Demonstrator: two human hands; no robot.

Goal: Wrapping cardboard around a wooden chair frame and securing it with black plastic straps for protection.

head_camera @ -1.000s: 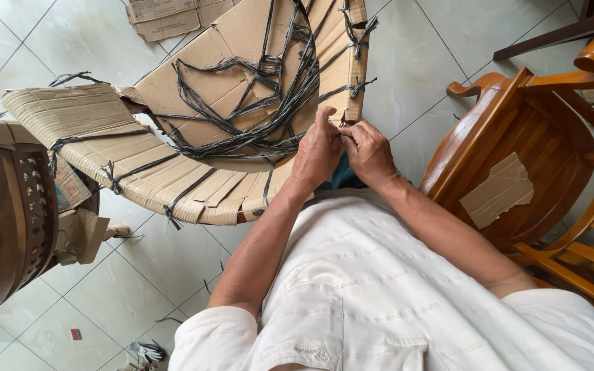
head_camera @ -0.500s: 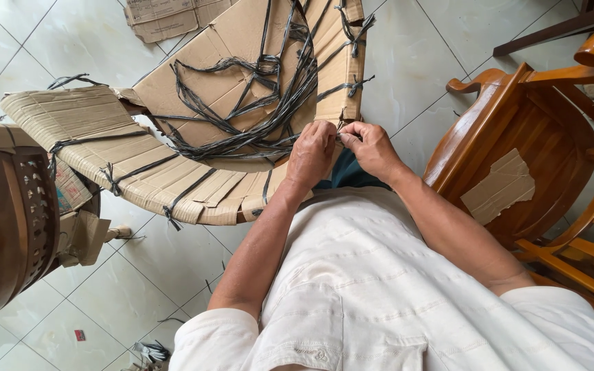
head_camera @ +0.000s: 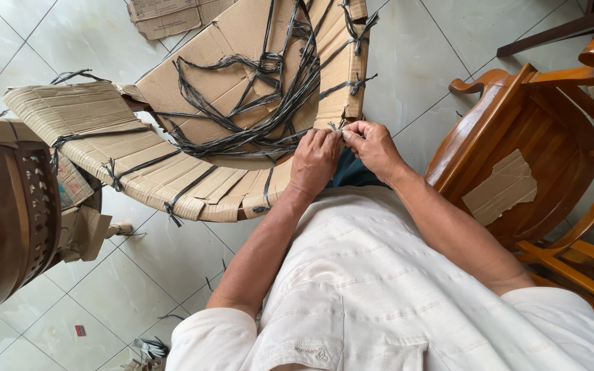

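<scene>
Both hands pinched the strap knot (head_camera: 337,126) at the cardboard (head_camera: 242,41) edge, left hand (head_camera: 316,159) at its seven o'clock, right hand (head_camera: 374,145) at four, equally near.

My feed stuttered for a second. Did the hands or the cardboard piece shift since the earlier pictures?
Hardly. The left hand and right hand keep pinching the grey strap ends at the cardboard-wrapped piece's edge; the fingers drew a little closer together, nothing let go. The cardboard-wrapped piece, wooden chair and tiled floor stayed put.
</scene>
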